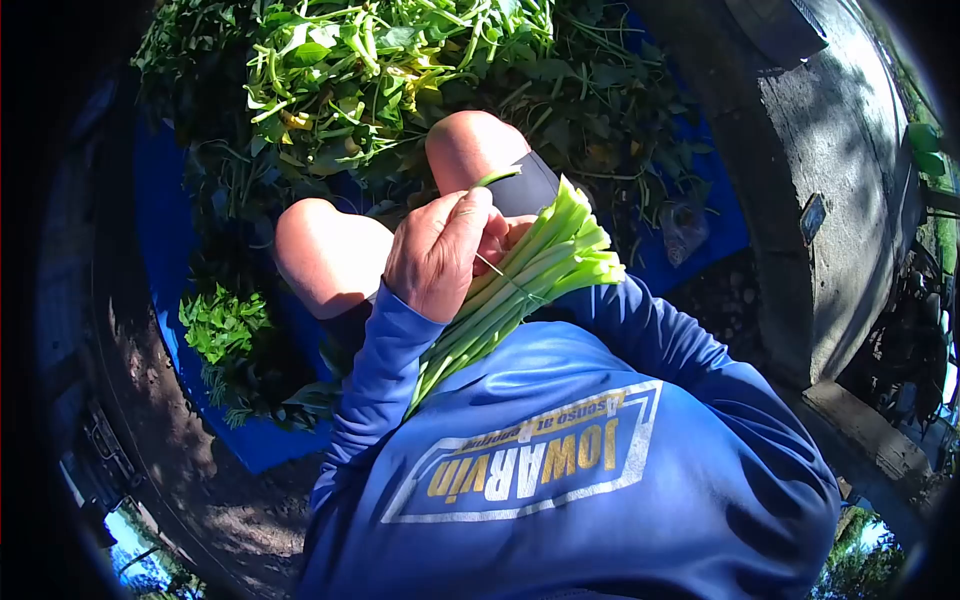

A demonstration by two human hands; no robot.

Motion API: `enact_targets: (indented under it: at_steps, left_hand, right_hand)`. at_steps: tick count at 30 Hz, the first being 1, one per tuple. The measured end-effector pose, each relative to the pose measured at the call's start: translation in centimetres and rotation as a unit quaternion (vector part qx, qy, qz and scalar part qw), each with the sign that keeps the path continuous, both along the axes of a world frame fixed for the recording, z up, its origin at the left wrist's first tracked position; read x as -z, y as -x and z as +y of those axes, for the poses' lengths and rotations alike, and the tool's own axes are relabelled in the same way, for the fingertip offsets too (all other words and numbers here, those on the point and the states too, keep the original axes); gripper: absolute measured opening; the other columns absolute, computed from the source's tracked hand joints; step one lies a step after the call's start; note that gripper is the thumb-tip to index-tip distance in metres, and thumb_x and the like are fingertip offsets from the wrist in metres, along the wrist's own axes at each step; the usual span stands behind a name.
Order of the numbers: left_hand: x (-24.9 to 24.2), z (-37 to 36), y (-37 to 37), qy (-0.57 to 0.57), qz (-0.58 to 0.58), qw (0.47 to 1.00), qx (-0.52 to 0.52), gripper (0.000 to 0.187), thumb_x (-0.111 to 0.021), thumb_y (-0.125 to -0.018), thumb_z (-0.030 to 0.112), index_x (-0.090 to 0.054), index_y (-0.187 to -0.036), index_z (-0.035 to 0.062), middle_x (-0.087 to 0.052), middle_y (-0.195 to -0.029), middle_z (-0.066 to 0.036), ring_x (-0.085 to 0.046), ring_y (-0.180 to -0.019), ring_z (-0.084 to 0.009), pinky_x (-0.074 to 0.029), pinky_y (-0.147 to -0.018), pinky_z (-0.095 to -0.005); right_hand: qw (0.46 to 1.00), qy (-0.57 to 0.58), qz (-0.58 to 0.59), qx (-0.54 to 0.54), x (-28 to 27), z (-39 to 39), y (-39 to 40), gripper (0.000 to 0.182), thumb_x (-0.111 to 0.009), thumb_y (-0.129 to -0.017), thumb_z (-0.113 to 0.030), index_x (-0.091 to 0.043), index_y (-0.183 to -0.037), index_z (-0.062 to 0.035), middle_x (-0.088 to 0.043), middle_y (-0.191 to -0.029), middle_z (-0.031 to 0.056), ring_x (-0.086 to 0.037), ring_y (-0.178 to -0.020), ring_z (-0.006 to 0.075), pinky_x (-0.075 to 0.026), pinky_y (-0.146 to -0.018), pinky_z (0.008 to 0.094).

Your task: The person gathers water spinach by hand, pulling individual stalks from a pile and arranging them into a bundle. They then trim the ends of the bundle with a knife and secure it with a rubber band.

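A bundle of long green stalks (500,305) lies slantwise over my lap, its pale cut ends up and to the right. Round it runs a thin tie (522,290), with a strand reaching toward my fingers. My left hand (437,250) is closed beside the bundle, thumb and forefinger pinched on a short green strip (500,175). Behind the stalks, my right hand (517,230) is mostly hidden; a few curled fingers show against the bundle.
A large heap of leafy greens (370,60) lies on a blue sheet (165,230) beyond my knees. A smaller leafy pile (222,325) is at the left. A clear plastic bag (685,230) lies right, near a grey curved panel (835,190).
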State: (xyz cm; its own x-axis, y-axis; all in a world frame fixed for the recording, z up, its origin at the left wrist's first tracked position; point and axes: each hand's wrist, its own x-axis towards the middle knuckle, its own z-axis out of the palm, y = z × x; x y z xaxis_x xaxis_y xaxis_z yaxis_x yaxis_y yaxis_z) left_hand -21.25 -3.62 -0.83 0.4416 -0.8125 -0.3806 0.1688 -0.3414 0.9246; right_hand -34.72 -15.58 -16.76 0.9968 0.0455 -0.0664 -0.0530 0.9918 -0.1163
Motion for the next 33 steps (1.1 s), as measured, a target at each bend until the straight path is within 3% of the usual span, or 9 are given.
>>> enact_targets:
  at_steps: [2,4,7,11,17,21,24,28,33]
  left_hand:
    - [2.8,3.1,-2.7,0.06,0.064,0.992,0.086,0.045,-0.067,-0.1,0.033,-0.054,-0.127,-0.0013,-0.066,-0.118,-0.015,-0.067,-0.107,-0.0201,-0.054,-0.097,-0.0363]
    - [2.5,5.3,-4.5,0.099,0.199,0.968,0.114,0.106,-0.087,-0.082,0.035,-0.022,-0.156,-0.0033,-0.044,-0.153,-0.021,-0.05,-0.136,-0.0305,-0.039,-0.118,-0.0441]
    - [3.6,4.6,-3.0,-0.057,-0.015,0.987,0.152,0.109,-0.092,-0.071,0.044,-0.04,-0.152,-0.0087,-0.055,-0.145,-0.025,-0.057,-0.132,-0.0287,-0.044,-0.112,-0.0393]
    - [3.6,2.0,-1.1,-0.282,-0.221,0.912,0.2,0.08,-0.091,-0.066,0.042,-0.063,-0.124,-0.0069,-0.074,-0.105,-0.025,-0.073,-0.102,-0.0366,-0.055,-0.093,-0.0436]
    - [3.9,1.8,0.3,-0.267,-0.266,0.907,0.189,0.078,-0.088,-0.072,0.037,-0.054,-0.131,-0.0012,-0.073,-0.112,-0.027,-0.071,-0.108,-0.0415,-0.055,-0.095,-0.0476]
    - [4.1,1.9,1.3,-0.271,-0.289,0.897,0.195,0.075,-0.085,-0.071,0.031,-0.047,-0.129,0.0031,-0.073,-0.108,-0.026,-0.072,-0.099,-0.0441,-0.057,-0.09,-0.0533]
    - [4.0,1.4,1.3,-0.268,-0.321,0.879,0.228,0.063,-0.079,-0.074,0.022,-0.047,-0.124,0.0007,-0.071,-0.105,-0.027,-0.072,-0.097,-0.0439,-0.058,-0.087,-0.0525]
    - [4.2,1.4,1.7,-0.267,-0.368,0.85,0.265,0.059,-0.08,-0.081,0.025,-0.048,-0.123,-0.0022,-0.07,-0.108,-0.026,-0.072,-0.1,-0.0414,-0.059,-0.088,-0.05]
    - [4.2,2.1,1.9,-0.249,-0.374,0.862,0.237,0.061,-0.083,-0.084,0.032,-0.049,-0.123,-0.0017,-0.069,-0.112,-0.026,-0.072,-0.103,-0.0406,-0.059,-0.09,-0.0483]
  right_hand:
    - [0.998,0.01,0.038,-0.047,-0.4,1.7,-0.7,0.064,-0.059,-0.097,-0.061,-0.063,-0.13,-0.0062,-0.07,-0.125,0.0158,-0.071,-0.105,0.0263,-0.059,-0.089,0.0411]
    - [0.99,-0.006,0.112,-0.084,-5.5,0.7,-1.7,0.063,-0.053,-0.1,-0.059,-0.06,-0.136,-0.0075,-0.067,-0.133,0.0151,-0.069,-0.111,0.0271,-0.057,-0.094,0.0438]
    - [0.969,0.137,0.204,-0.032,-6.7,-3.5,0.1,0.054,-0.045,-0.103,-0.029,-0.051,-0.148,-0.0005,-0.06,-0.143,0.0205,-0.063,-0.125,0.0319,-0.053,-0.104,0.0477]
    - [0.552,0.796,0.192,0.16,-9.9,-9.5,1.6,0.054,-0.06,-0.085,-0.002,-0.065,-0.138,-0.0099,-0.056,-0.137,0.0187,-0.061,-0.123,0.0295,-0.056,-0.099,0.04]
    - [0.282,0.943,-0.021,0.178,-11.2,-7.5,0.7,0.032,-0.079,-0.084,-0.017,-0.074,-0.116,-0.0133,-0.06,-0.133,0.022,-0.055,-0.126,0.0437,-0.047,-0.104,0.0543]
    - [0.363,0.898,0.095,0.231,-6.0,-4.4,3.6,0.021,-0.082,-0.081,-0.012,-0.073,-0.099,-0.0039,-0.064,-0.108,0.0145,-0.066,-0.104,0.033,-0.055,-0.089,0.0439]
    - [0.687,0.674,0.215,0.164,-5.8,-5.5,3.6,0.012,-0.073,-0.092,-0.009,-0.073,-0.102,-0.0012,-0.061,-0.104,0.0096,-0.068,-0.086,0.016,-0.057,-0.08,0.0315]
    - [0.46,0.878,0.042,0.127,-10.7,-7.7,0.2,0.034,-0.072,-0.07,-0.006,-0.077,-0.103,-0.007,-0.062,-0.115,0.0139,-0.058,-0.11,0.0358,-0.052,-0.094,0.0469]
    - [0.378,0.923,-0.02,0.064,-12.1,-8.0,0.2,0.014,-0.076,-0.077,-0.01,-0.078,-0.09,-0.0067,-0.065,-0.099,0.0123,-0.064,-0.095,0.0336,-0.055,-0.084,0.0457]
